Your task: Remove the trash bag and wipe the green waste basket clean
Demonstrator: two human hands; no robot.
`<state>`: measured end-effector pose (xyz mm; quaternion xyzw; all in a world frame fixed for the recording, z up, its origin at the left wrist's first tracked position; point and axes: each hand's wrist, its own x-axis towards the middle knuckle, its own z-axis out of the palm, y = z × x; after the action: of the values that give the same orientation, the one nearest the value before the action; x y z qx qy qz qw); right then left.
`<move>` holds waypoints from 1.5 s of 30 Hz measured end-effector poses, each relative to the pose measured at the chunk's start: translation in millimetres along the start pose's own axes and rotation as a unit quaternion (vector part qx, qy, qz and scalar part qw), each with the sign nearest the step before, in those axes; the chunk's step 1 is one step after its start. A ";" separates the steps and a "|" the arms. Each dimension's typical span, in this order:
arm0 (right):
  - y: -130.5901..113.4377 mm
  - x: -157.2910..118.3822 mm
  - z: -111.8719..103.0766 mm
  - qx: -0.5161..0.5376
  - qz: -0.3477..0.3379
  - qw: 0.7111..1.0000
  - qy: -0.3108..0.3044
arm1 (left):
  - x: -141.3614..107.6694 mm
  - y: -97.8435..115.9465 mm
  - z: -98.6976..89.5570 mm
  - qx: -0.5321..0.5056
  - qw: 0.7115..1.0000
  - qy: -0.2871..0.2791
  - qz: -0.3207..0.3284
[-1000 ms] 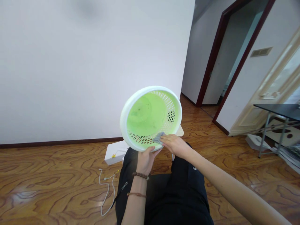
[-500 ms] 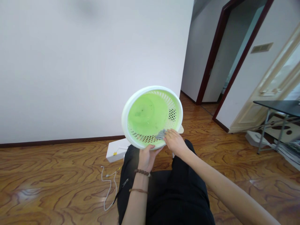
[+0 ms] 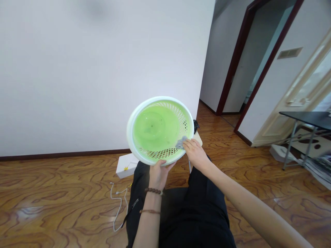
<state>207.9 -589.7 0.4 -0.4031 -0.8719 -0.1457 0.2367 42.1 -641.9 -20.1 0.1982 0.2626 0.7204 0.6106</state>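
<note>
A round plastic basket (image 3: 131,137) with a white rim, perforated sides and a green bottom is tilted toward me above my knees. My left hand (image 3: 158,172) grips its near rim, thumb on top and fingers underneath. In my right hand (image 3: 194,151) a crumpled grey cloth (image 3: 181,142) is pinched against the inner wall at the right near side of the rim. The fingers of that hand hide part of the cloth.
A white box (image 3: 126,166) and a white cable (image 3: 119,206) lie on the wooden floor at left. Behind the basket, a pale stool corner (image 3: 198,138) and a black bag-like thing (image 3: 196,126) show. A black folding table (image 3: 310,119) stands at right, before a doorway wall.
The basket has shifted left and tips a little flatter. My right hand has slid the cloth a short way up and right along the rim, and my left hand moved slightly left.
</note>
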 end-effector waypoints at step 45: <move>-47.2 23.3 62.0 0.504 0.433 0.711 0.231 | 6.3 -16.4 10.3 0.071 0.996 0.014 0.049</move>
<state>140.0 -577.2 -42.6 -0.5112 -0.4639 0.3457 0.6356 59.9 -632.4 -22.4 0.2434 0.3116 0.7318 0.5551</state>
